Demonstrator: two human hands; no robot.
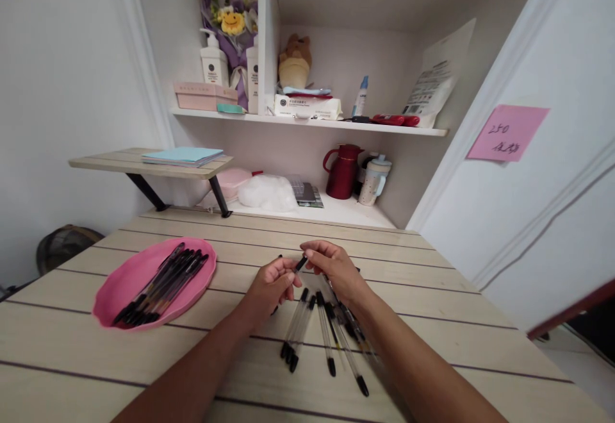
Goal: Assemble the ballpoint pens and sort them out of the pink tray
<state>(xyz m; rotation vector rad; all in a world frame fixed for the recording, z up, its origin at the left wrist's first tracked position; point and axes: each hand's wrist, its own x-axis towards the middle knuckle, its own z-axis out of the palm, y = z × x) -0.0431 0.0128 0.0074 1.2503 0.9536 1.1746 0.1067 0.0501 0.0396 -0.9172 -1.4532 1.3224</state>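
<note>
Over the table my left hand (273,285) and my right hand (337,270) meet, both closed at the fingertips on a short black pen part (300,263). My fingers cover its ends, so I cannot tell whether it is a cap or a grip. Just below the hands lie several clear pen barrels (298,327) with black ends, and more pen pieces (353,327) are partly hidden under my right hand and forearm. To the left, a pink scalloped tray (108,291) holds a bundle of black-capped pens (168,285).
The slatted wooden table (250,372) runs back to a white shelf unit. At the back left stands a small raised shelf (108,159) with blue paper (185,155). A red jug (343,172) and a pale cup (375,182) stand behind.
</note>
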